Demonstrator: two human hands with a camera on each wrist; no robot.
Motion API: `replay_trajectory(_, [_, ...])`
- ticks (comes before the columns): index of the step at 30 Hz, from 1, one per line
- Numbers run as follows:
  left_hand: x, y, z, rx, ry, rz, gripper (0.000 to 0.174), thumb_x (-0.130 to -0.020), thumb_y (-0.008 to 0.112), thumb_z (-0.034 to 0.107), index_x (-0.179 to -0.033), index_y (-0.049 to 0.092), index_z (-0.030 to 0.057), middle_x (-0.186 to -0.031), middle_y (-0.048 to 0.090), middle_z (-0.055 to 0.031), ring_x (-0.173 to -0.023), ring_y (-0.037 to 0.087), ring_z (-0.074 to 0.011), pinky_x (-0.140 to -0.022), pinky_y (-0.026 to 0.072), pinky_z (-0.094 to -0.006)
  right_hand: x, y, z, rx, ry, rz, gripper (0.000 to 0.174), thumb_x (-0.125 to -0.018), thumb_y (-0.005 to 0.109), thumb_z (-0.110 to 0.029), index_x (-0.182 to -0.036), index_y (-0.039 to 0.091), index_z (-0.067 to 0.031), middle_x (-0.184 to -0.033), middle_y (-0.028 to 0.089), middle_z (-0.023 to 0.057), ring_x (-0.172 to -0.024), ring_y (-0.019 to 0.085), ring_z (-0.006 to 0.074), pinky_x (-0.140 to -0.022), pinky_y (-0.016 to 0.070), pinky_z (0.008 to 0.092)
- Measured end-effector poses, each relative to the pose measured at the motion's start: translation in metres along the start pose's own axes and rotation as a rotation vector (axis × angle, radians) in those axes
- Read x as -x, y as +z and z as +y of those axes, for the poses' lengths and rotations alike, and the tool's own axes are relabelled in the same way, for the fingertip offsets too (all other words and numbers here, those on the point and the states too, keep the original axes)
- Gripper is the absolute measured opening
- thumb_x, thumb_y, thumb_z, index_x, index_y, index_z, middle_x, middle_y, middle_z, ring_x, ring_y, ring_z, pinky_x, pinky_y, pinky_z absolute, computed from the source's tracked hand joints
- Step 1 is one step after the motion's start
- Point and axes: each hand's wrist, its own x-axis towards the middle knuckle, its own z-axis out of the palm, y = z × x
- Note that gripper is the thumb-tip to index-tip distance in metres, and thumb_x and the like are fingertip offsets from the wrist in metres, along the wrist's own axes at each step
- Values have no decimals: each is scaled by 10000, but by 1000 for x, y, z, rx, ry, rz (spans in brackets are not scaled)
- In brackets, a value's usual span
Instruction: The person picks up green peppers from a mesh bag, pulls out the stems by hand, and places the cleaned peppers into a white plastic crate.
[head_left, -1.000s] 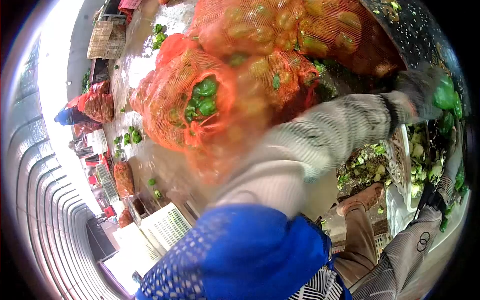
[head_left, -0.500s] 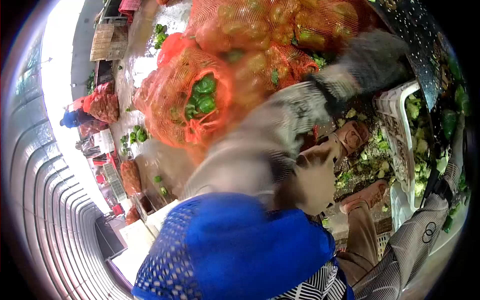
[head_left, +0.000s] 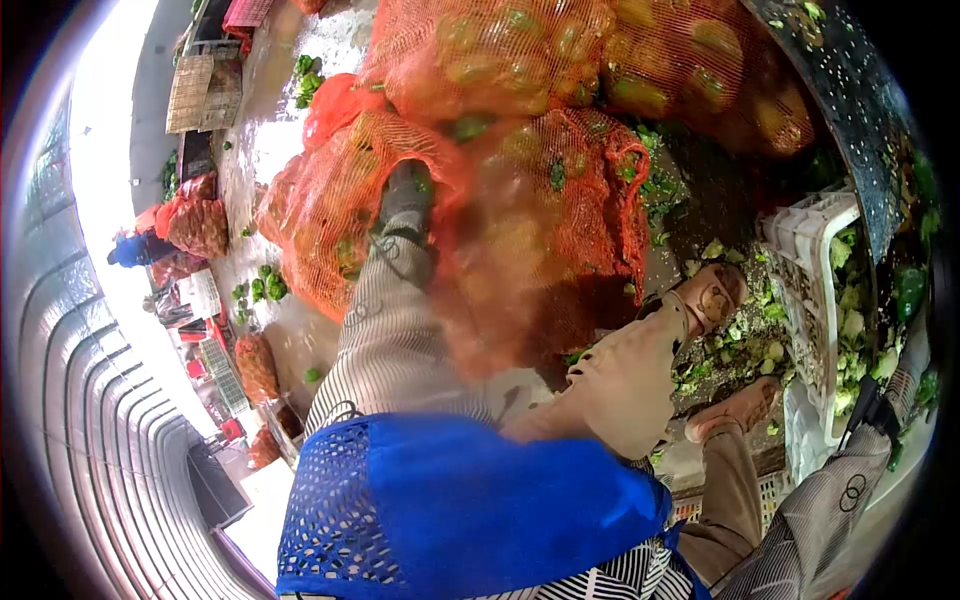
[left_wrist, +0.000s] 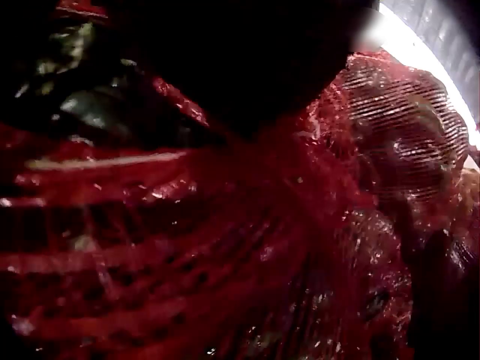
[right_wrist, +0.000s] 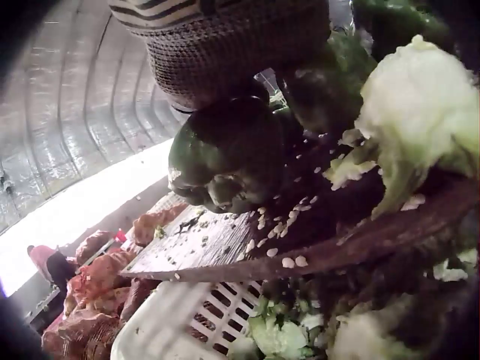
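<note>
My left hand is in the net sack, mouth facing me; my right hand overlies a green pepper, lobed end downward, long axis tilted. Both grips: cannot tell (fingers hidden).

A ribbed wall curves beyond distant red sacks.
</note>
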Motion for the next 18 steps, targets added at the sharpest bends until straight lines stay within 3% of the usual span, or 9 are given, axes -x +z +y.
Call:
replay_trajectory(1, [-8, -4, 3, -67, -113, -154, 652, -898, 521, 458, -1419, 355, 103, -1398, 461, -246, -1161, 558, -445, -954, 450, -543, 5, -1, -2, 6, 6, -8, 493, -1031, 268, -442, -1484, 380, -283, -1541, 340, 88, -1349, 409, 302, -1086, 378, 423])
replay_trajectory(2, [-23, 6, -5, -66, -116, -158, 652, -898, 521, 458, -1419, 355, 103, -1398, 461, -246, -1161, 558, -445, -954, 450, -543, 8, -1, -3, 12, 12, -21, 492, -1031, 268, -440, -1485, 379, -283, -1542, 340, 88, -1349, 410, 303, -1085, 379, 424])
replay_trajectory(6, [-15, -13, 11, -262, 83, -235, 526, -943, 426, 392, -1378, 432, 97, -1478, 390, -187, -1288, 450, -432, -1003, 425, -516, 11, 2, -1, 8, 18, -37, 488, -1033, 270, -431, -1486, 375, -284, -1542, 339, 90, -1347, 411, 305, -1080, 383, 427])
replay_trajectory(8, [10, -33, 31, -604, 180, -241, 510, -946, 426, 373, -1402, 436, 144, -1484, 377, -190, -1347, 361, -442, -1049, 379, -527, 13, 1, 0, 7, 17, -36, 486, -1034, 271, -426, -1487, 373, -284, -1542, 338, 91, -1346, 412, 306, -1077, 385, 428])
replay_trajectory(9, [-16, 18, -11, -199, -13, -127, 517, -924, 483, 362, -1416, 426, 212, -1458, 399, -202, -1345, 349, -451, -1045, 367, -563, 13, 3, 1, 8, 12, -35, 485, -1034, 272, -424, -1488, 372, -285, -1542, 338, 91, -1346, 413, 306, -1076, 387, 429])
replay_trajectory(10, [15, -20, 22, -355, 10, -232, 579, -914, 598, 298, -1445, 368, 302, -1520, 294, -140, -1361, 336, -422, -1063, 383, -535, 16, 2, 3, 10, 16, -32, 484, -1035, 272, -422, -1488, 371, -285, -1543, 338, 91, -1345, 413, 307, -1075, 388, 430])
replay_trajectory(13, [12, -6, 17, -423, 29, -175, 529, -937, 561, 307, -1434, 383, 330, -1492, 334, -152, -1336, 387, -410, -1024, 414, -534, 17, 4, 3, 19, 6, -27, 481, -1036, 274, -415, -1490, 368, -286, -1543, 337, 93, -1344, 415, 308, -1071, 391, 432])
replay_trajectory(16, [21, -8, 18, -366, -21, -257, 508, -943, 551, 299, -1425, 393, 333, -1434, 390, -180, -1287, 446, -411, -989, 431, -534, 20, 8, 7, 26, -5, -34, 478, -1037, 275, -408, -1491, 365, -286, -1543, 336, 94, -1342, 416, 309, -1067, 394, 434])
replay_trajectory(18, [38, -15, 10, -203, 7, -28, 499, -940, 548, 309, -1416, 400, 318, -1372, 430, -205, -1228, 491, -414, -962, 442, -534, 22, 11, 12, 35, -12, -25, 477, -1038, 277, -403, -1492, 363, -287, -1544, 335, 95, -1342, 417, 310, -1065, 396, 435])
